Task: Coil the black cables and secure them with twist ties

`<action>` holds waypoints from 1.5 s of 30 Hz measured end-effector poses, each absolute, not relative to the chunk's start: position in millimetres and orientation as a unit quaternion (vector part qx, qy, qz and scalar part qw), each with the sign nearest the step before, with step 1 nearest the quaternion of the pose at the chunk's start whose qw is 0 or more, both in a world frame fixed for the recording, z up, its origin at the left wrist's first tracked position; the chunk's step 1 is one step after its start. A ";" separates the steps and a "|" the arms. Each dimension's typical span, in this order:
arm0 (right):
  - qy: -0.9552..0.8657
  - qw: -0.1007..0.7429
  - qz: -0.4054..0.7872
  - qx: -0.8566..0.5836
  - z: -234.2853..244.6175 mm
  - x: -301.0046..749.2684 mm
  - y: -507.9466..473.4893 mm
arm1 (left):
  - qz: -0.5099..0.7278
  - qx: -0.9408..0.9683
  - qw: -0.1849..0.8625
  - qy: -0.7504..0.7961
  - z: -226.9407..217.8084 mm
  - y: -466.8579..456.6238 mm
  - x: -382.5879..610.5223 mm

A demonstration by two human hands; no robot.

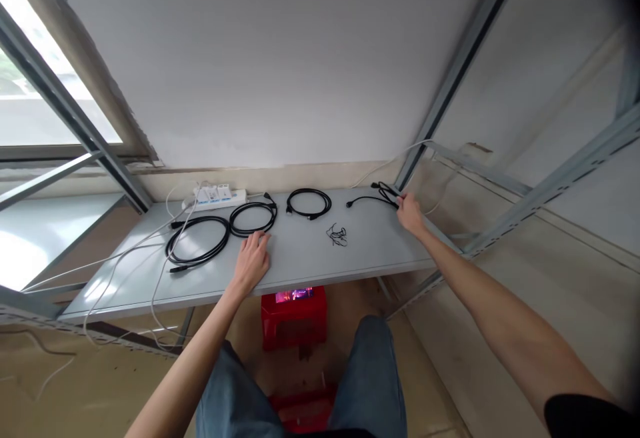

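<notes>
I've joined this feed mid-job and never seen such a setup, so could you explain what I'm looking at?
There's no machine here: these are a person's two bare hands. The single picture comes from a camera worn on the head, looking forward and down. On the grey shelf lie three coiled black cables, a small tangle of thin black strands and, near the wall, a white power strip. The right hand grips a loose black cable. The left hand rests beside the middle coil; whether it touches it is hard to tell.

A red stool (294, 325) stands beneath the shelf (300, 255) bearing a power strip (238, 199).
</notes>
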State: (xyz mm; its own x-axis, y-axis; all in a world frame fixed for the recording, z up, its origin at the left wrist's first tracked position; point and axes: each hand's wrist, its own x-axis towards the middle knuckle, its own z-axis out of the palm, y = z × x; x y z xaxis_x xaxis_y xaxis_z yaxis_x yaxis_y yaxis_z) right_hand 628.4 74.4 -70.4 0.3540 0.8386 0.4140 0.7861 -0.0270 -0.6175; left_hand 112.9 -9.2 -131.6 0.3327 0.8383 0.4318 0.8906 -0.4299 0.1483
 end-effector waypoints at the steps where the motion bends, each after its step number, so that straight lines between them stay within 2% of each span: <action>1: -0.548 0.442 0.028 -0.710 -60.5 622.1 80.5 | -0.227 -0.814 0.058 -0.531 -131.5 -9.0 113.1; 4: -0.528 0.506 -0.005 -0.682 -28.6 590.8 96.1 | -0.217 -0.814 0.064 -0.535 -131.5 -8.5 113.5; 7: -0.559 0.524 -0.021 -0.642 -4.4 540.6 106.5 | -0.215 -0.814 0.068 -0.535 -130.7 -9.1 113.8; 10: -0.626 0.538 -0.009 -0.564 0.3 474.5 111.7 | -0.236 -0.818 0.070 -0.521 -129.8 -11.8 113.8; 15: -0.733 0.507 -0.031 -0.453 -46.7 356.3 101.4 | -0.325 -0.791 0.121 -0.504 -135.3 -17.8 111.1; 18: -0.809 0.425 -0.037 -0.405 -93.9 305.0 81.2 | -0.375 -0.761 0.148 -0.508 -139.0 -19.6 110.2; 21: -0.866 0.346 -0.023 -0.361 -131.3 280.3 60.6 | -0.359 -0.774 0.147 -0.500 -137.5 -17.8 111.9; 24: -0.881 0.320 0.006 -0.348 -144.7 278.0 50.0 | -0.310 -0.806 0.110 -0.493 -135.7 -10.6 113.7; 29: -0.900 0.281 0.056 -0.327 -133.4 313.9 37.9 | -0.260 -0.814 0.051 -0.516 -143.7 3.9 111.3; 34: -0.841 0.288 -0.010 -0.458 -142.0 401.3 18.4 | -0.220 -0.816 0.068 -0.530 -149.5 9.1 111.5; 38: -0.802 0.213 0.022 -0.557 -164.7 465.4 26.3 | -0.214 -0.818 0.072 -0.528 -147.7 11.1 113.4; 45: -0.785 0.231 0.037 -0.574 -175.8 482.0 70.3 | -0.190 -0.818 0.103 -0.534 -136.4 9.3 119.5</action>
State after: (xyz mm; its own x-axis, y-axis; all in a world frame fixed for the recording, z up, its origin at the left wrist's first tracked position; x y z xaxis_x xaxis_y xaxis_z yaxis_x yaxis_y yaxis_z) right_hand 482.0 70.3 -175.8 -0.2341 0.9182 0.3194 0.8842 0.3377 -0.3227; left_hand 119.5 9.3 -136.4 0.3584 0.8337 0.4201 0.9117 -0.4094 0.0347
